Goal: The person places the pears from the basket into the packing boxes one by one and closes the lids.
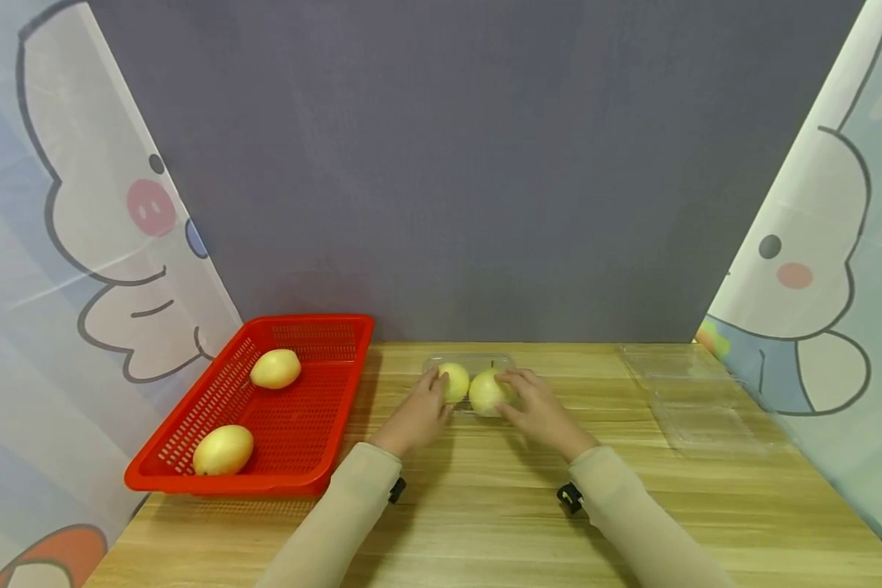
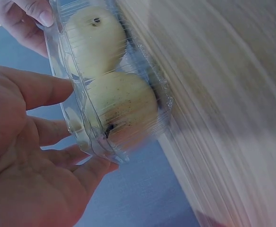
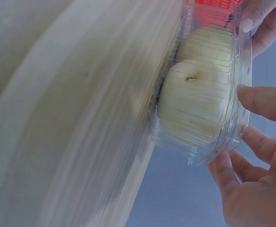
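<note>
Two pale yellow pears, a left one (image 1: 455, 382) and a right one (image 1: 487, 394), lie side by side in a clear plastic box (image 1: 478, 357) near the back of the table. My left hand (image 1: 417, 412) grips the box's left end, with the thumb along the near rim and the fingers round the corner. At the other end my right hand (image 1: 540, 410) holds the rim between thumb and fingers in the same manner. Both wrist views show the ribbed wall (image 2: 123, 47) with the pears behind it and fingertips right at the rim.
A red slotted basket (image 1: 360, 359) stands on the left, with a far pear (image 1: 275, 369) and a near pear (image 1: 224, 450) inside. Clear plastic boxes (image 1: 706, 416) lie at the table's right. A grey panel (image 1: 470, 180) rises behind the table (image 1: 485, 523); patterned cloth flanks it.
</note>
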The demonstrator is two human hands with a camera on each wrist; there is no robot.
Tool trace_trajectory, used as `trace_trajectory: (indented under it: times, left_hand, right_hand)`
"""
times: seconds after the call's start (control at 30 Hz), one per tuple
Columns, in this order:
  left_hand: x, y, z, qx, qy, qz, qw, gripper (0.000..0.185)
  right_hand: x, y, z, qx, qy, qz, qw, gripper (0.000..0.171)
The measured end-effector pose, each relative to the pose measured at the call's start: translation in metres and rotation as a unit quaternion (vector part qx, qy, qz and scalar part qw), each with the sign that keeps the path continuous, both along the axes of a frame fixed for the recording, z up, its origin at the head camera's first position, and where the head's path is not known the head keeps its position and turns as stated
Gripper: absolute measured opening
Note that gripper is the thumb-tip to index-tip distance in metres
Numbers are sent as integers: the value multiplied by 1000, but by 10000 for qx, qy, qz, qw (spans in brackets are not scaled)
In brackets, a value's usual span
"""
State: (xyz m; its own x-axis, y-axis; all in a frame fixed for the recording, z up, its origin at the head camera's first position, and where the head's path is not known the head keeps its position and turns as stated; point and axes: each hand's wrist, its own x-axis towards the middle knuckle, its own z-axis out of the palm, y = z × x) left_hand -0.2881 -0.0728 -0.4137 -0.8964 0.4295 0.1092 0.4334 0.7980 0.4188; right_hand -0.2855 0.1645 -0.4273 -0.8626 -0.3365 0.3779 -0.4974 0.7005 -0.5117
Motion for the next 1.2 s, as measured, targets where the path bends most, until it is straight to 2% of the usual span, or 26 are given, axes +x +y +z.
trace_trajectory:
  times: [0.3, 0.77, 1.03, 1.2]
  left_hand:
    - [2, -5, 1, 202, -91, 198, 9996, 58]
    - [1, -11, -2, 135, 108, 307, 9994, 56]
    - [1, -11, -2, 21, 166, 505, 9986, 55]
    - [1, -13, -2, -1, 322, 648, 9974, 52]
  right_hand:
    - [-5, -9, -2, -24, -7, 37, 10000, 51]
    - [-8, -18, -3, -3, -84, -7, 10000, 50]
    - [-10, -23, -2, 1, -61, -29, 10000, 50]
    - [-14, -29, 1, 44, -99, -6, 9999, 50]
